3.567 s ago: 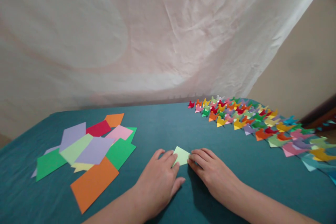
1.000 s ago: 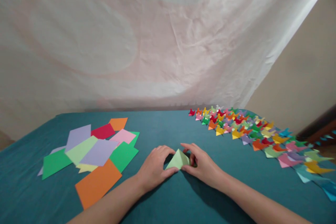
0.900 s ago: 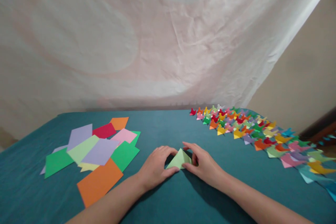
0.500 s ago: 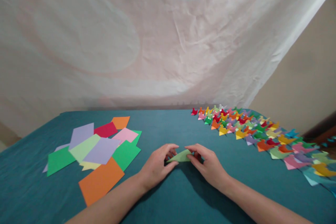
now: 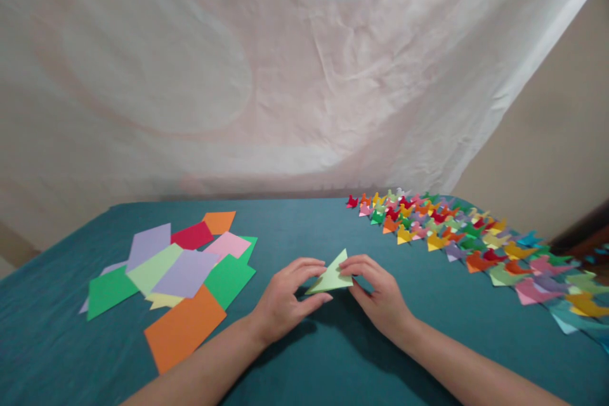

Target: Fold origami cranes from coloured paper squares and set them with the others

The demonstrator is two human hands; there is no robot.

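A pale, creased hanging cloth [image 5: 285, 63] fills the background, its lower edge meeting the far edge of a table [image 5: 295, 222] covered in teal. The table's far left corner shows; a broad strip of teal runs from the hands back to that edge, with more in front of them. Along the right side stand slanting rows of small folded paper birds [image 5: 436, 241] in many colours. On the left, flat paper sheets [image 5: 185, 276] overlap in a loose spread, an orange sheet [image 5: 185, 328] nearest the left forearm. Between the two groups, the right hand [image 5: 383, 292] pinches the right side of a light green folded paper [image 5: 330, 279]. The left hand [image 5: 285, 295] curves around its left corner, thumb and fingers apart; whether it grips cannot be told. The folded paper is tilted, one sharp tip pointing up and away, its long axis slanting from near left to far right.
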